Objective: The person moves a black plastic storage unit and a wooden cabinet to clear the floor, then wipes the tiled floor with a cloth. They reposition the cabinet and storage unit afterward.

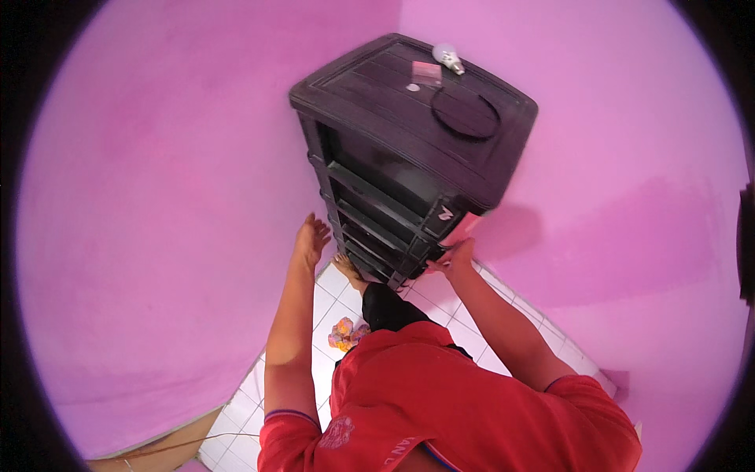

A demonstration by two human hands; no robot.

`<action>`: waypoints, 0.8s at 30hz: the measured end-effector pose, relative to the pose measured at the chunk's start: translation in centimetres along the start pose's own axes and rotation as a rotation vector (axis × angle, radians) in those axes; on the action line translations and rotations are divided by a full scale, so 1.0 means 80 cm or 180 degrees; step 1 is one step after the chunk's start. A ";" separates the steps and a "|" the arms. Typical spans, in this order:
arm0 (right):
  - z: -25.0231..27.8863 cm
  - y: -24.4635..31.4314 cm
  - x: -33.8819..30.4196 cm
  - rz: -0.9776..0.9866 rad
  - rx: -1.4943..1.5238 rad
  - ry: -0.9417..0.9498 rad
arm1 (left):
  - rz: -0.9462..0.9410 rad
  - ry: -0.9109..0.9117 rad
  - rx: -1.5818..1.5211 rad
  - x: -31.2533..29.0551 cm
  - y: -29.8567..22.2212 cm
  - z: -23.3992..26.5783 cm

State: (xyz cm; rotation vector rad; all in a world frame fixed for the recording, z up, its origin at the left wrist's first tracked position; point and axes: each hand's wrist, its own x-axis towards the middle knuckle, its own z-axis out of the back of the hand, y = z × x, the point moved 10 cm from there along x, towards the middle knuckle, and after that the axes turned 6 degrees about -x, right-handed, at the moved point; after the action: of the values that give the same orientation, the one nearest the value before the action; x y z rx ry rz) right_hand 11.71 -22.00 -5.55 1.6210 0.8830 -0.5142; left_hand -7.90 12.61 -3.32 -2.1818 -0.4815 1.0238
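Note:
A tall black plastic drawer cabinet [413,134] stands before me, its front bays hollow with no drawers in them. My right hand [454,258] is at the cabinet's right side, low down, with its fingers curled against the front edge. Close to the left side, my left hand [312,238] is raised with its fingers stretched out and nothing in them. On the cabinet top lie a white light bulb [448,59], a small pink packet [426,73], a little white piece [413,87] and a thin black hoop [465,114].
Pink walls [157,204] meet in a corner behind the cabinet. White floor tiles [322,303] lie beneath it. My bare foot [348,270] is near its base. A crumpled orange and pink cloth [346,334] and a thin cable [228,435] are on the floor.

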 end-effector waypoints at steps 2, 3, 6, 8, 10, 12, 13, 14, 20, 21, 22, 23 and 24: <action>-0.002 0.005 -0.005 -0.0026 0.0040 -0.0130 | -0.0023 -0.0227 0.0123 -0.024 0.037 0.044; -0.002 0.006 -0.009 -0.0004 0.0068 -0.0178 | 0.0024 -0.0326 0.0290 -0.038 0.060 0.071; -0.001 0.005 -0.019 -0.0200 0.0096 -0.0317 | 0.0126 -0.0777 0.0842 -0.098 0.136 0.172; -0.007 0.005 -0.022 -0.0320 0.0135 -0.0236 | 0.0220 -0.1275 0.0945 -0.162 0.198 0.247; -0.012 0.007 -0.022 -0.0383 -0.0006 -0.0118 | 0.0502 -0.1701 0.1164 -0.237 0.266 0.310; -0.011 0.007 -0.024 -0.0382 -0.0092 -0.0170 | 0.0996 -0.2238 0.1232 -0.323 0.340 0.361; -0.014 0.007 -0.026 -0.0371 0.0032 -0.0080 | 0.0991 -0.2387 0.1049 -0.369 0.375 0.374; -0.016 0.003 -0.029 -0.0450 -0.0122 0.0114 | 0.1190 -0.2569 0.1152 -0.415 0.410 0.385; 0.077 -0.022 -0.002 -0.1113 -0.0953 0.0282 | 0.1772 -0.3050 0.0592 -0.621 0.584 0.347; 0.115 -0.023 0.013 -0.1135 -0.1483 0.0552 | 0.1848 -0.3010 0.0381 -0.637 0.607 0.326; 0.157 -0.021 0.030 -0.0986 -0.2069 0.0849 | 0.1890 -0.2959 0.0257 -0.644 0.622 0.303; 0.210 -0.021 0.048 -0.0848 -0.2742 0.1021 | 0.1918 -0.2804 0.0364 -0.652 0.629 0.280; 0.270 -0.015 0.067 -0.0586 -0.3077 0.1059 | 0.1863 -0.2618 0.0797 -0.645 0.627 0.257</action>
State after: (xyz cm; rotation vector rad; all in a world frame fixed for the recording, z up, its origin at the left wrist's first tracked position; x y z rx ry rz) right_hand 16.91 -41.23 -15.47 0.7393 1.2746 0.0942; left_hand -53.82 -43.84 -20.83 -1.6225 -0.0310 2.1841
